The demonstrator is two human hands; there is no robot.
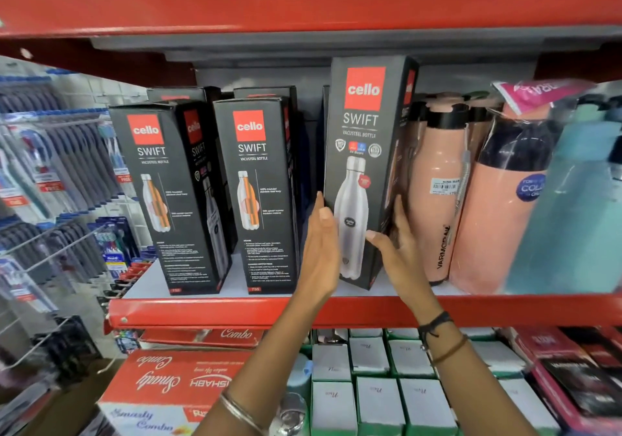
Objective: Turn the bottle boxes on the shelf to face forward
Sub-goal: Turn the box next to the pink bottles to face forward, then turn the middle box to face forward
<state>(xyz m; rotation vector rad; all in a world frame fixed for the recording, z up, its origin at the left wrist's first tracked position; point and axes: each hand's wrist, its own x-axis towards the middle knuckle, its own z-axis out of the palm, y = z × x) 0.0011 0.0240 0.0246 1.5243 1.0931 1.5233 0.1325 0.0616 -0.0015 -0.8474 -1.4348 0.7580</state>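
Three tall black bottle boxes stand along the front of a red shelf (208, 311). The right box (365, 139) shows its front face with a steel bottle picture and leans slightly. My left hand (319, 247) lies flat against its left edge, and my right hand (397, 250) grips its lower right corner with the thumb on the front. The middle box (255, 193) and the left box (168, 196) show side panels with an orange cutaway bottle and small text; the left one is angled. More black boxes (188, 94) stand behind them.
Peach bottles (437, 193) and a teal bottle (572, 206) crowd the shelf right of the held box. A red shelf beam (303, 1) runs overhead. Toothbrush packs (50, 173) hang at left. Red combo boxes (168, 378) and white-green boxes (380, 398) sit below.
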